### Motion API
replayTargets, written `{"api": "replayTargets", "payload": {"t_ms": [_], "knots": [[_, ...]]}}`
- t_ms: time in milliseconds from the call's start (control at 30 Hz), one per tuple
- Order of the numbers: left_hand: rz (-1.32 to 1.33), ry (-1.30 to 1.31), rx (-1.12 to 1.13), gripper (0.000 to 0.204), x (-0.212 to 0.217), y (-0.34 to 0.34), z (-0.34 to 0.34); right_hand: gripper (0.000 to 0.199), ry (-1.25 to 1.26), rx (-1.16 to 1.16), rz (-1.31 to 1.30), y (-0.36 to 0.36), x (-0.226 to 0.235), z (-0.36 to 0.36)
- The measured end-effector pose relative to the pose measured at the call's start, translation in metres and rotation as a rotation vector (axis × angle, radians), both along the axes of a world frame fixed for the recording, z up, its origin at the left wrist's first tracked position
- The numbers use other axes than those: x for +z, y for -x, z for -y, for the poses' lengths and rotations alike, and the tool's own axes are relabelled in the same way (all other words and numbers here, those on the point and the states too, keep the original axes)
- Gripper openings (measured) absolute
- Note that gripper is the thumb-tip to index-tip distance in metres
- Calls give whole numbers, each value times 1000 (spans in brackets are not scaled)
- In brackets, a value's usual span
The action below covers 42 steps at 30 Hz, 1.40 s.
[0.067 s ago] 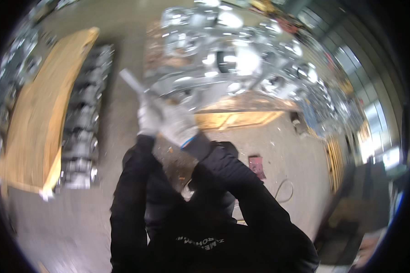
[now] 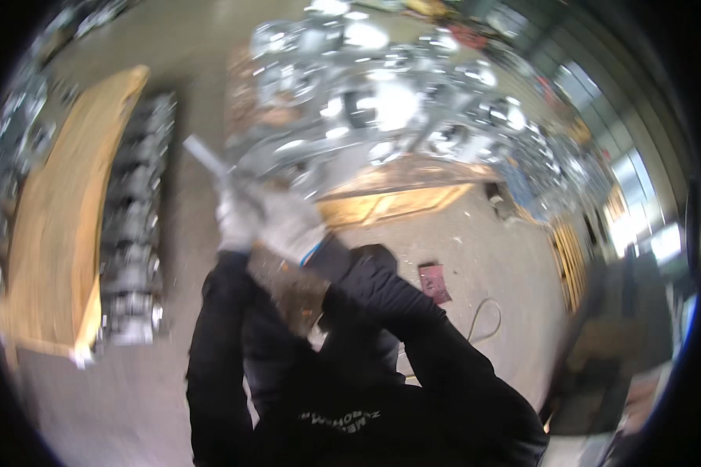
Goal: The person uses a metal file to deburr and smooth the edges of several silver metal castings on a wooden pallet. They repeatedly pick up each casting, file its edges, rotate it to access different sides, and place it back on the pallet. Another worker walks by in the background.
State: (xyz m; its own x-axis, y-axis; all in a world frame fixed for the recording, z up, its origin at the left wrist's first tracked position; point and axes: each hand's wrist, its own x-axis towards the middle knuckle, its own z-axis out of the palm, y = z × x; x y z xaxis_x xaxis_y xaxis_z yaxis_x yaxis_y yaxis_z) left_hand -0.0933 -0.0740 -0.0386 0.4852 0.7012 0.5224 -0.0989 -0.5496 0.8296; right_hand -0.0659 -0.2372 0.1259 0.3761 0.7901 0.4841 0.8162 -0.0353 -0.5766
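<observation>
A pale, flat, narrow bar (image 2: 205, 154) juts up and to the left from my hands; motion blur hides its exact kind. My left hand (image 2: 237, 221), in a whitish work glove, is closed at the bar's lower end. Beside it, partly overlapping, my right hand (image 2: 291, 230) wears the same kind of glove with a blue cuff edge. Its fingers also close about the bar near the left hand, though their tips are smeared. Just beyond the hands lie many shiny metal parts (image 2: 319, 144) on a wooden pallet (image 2: 401, 204).
On the left, a long wooden board (image 2: 62, 226) lies beside a row of stacked metal parts (image 2: 132, 226). A dark red flat piece (image 2: 434, 282) and a looped cable (image 2: 487, 319) lie on the floor. A dark panel (image 2: 615, 342) stands at the right.
The whole view has shifted, so surroundings and hands appear farther left and slightly lower. Both hands keep the bar in nearly the same pose.
</observation>
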Motion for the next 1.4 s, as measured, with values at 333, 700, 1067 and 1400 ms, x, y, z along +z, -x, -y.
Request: {"api": "replayTargets", "payload": {"t_ms": [333, 700, 1067, 1400], "knots": [[-53, 403, -458, 49, 66, 2, 121, 45, 116, -285, -27, -45, 7, 130], [221, 955, -701, 49, 120, -81, 136, 45, 595, -363, -626, -58, 113, 141], [33, 727, -435, 65, 134, -113, 142, 43, 869, -329, -157, -72, 165, 114], [60, 818, -486, 66, 142, -113, 140, 52, 1032, -443, -463, -61, 185, 97]]}}
